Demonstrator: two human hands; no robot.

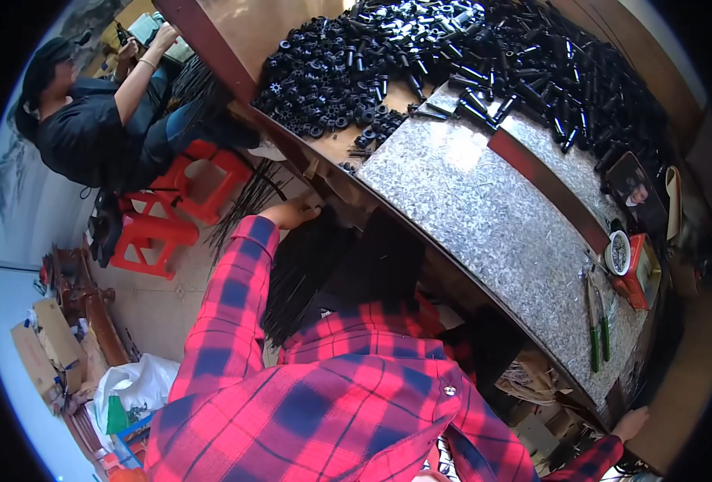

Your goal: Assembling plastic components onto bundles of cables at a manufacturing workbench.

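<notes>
My left hand [293, 214] reaches beside the table's near edge, at the upper end of a bundle of thin black rods [303, 269] across my lap. Its fingers look bent together; what is between them, if anything, is hidden. Far to the lower right, my right hand [631, 423] touches the wooden edge around the table, fingers stretched out and apparently holding nothing. The speckled grey tabletop [484, 217] lies between my hands. Long-nosed pliers with green handles [599, 329] rest on it toward the right, near a small white bowl of tiny metal pieces [618, 252].
Black ring-shaped parts [316, 88] and black tubes [548, 72] are heaped at the back. A dark red strip [544, 189] lies on the tabletop, a phone [635, 191] at right. Left are red stools [151, 237], a seated person [91, 120], cardboard boxes [51, 345] and a white bag [135, 386].
</notes>
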